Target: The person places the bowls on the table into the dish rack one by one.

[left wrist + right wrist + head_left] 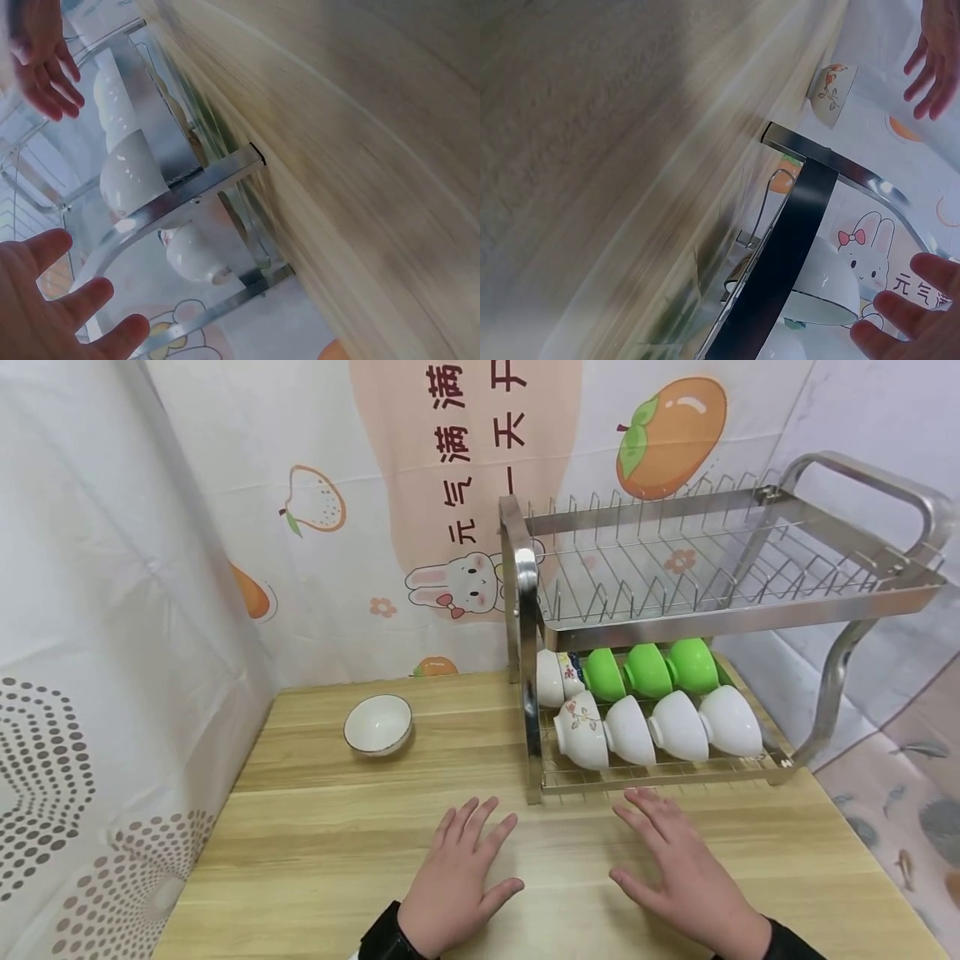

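My left hand (459,881) hovers palm down over the wooden table, fingers spread and holding nothing. Apart from it, my right hand (678,872) is likewise spread, its fingertips close to the front edge of the dish rack (536,718). A lone white bowl (378,725) with a thin dark rim stands upright on the table's back left; the right wrist view shows a floral pattern on the outside of this bowl (832,91). Inside the rack's lower tier, white bowls (678,727) lie tilted in a front row, one with a flower print (582,731), and green bowls (647,671) sit behind.
The rack's upper tier of wire slots (705,560) overhangs the bowls, with a curved metal handle (892,485) at its right. A printed cloth (300,602) hangs behind the wooden table (322,860), and a white curtain (127,568) borders its left side.
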Demonstrator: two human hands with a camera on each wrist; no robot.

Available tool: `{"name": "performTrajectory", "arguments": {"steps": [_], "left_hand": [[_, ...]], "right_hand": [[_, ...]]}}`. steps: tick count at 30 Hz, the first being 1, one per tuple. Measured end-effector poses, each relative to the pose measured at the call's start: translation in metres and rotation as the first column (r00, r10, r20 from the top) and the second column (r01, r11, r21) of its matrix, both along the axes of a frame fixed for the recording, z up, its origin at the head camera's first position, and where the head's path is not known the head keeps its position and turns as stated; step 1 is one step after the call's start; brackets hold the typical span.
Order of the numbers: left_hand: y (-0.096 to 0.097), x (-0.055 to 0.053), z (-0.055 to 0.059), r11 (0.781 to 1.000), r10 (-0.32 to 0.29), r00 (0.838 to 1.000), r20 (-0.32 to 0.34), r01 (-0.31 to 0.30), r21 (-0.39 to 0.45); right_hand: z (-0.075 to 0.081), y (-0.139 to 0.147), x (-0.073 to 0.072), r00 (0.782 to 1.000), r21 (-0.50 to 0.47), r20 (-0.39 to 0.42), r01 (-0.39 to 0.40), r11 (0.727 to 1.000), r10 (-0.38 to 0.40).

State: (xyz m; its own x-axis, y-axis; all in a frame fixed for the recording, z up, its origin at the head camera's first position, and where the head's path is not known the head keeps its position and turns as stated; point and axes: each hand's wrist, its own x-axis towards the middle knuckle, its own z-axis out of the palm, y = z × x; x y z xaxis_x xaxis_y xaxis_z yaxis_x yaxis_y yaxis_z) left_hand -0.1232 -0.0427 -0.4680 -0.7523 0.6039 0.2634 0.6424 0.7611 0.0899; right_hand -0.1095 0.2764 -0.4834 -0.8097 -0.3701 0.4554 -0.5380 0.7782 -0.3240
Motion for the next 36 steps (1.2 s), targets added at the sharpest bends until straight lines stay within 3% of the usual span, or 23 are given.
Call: {"name": "performTrajectory", "arguments": {"steps": [5,9,13,17,23,28,32,36], "left_hand": [[-0.007,-0.005,-0.004,1.000,0.026,0.997,0.068,-0.026,0.002],[-0.021,-0.019,-0.007,0.996,0.092,0.988,0.124,-0.091,-0.011],[-0.045,-0.045,-0.003,0.982,0.185,0.974,0.132,-0.188,0.012],[-0.074,-0.077,-0.001,0.955,0.282,0.952,0.121,-0.291,0.056],[-0.112,-0.123,-0.008,0.917,0.387,0.918,0.085,-0.393,0.073],[-0.125,-0.148,-0.016,0.906,0.418,0.904,0.096,-0.422,0.027],[-0.126,-0.160,-0.018,0.906,0.423,0.899,0.112,-0.422,-0.032],[-0.123,-0.169,-0.021,0.920,0.391,0.917,0.074,-0.388,-0.051]], "right_hand": [[-0.003,-0.001,0.002,0.999,0.000,-0.041,-0.029,1.000,0.029],[-0.004,0.000,0.006,0.998,0.010,-0.048,-0.031,0.999,0.031],[-0.003,0.000,0.010,0.999,0.024,-0.033,-0.033,0.999,0.034],[-0.004,0.000,0.016,0.999,0.035,-0.029,-0.035,0.999,0.036],[-0.006,0.000,0.024,0.999,0.042,-0.025,-0.024,0.999,0.025],[-0.008,0.002,0.028,0.999,0.033,-0.021,-0.027,0.999,0.028],[-0.012,0.003,0.031,0.999,0.028,-0.025,-0.024,0.999,0.025],[-0.015,0.004,0.033,0.999,0.024,-0.027,-0.020,1.000,0.021]]}}
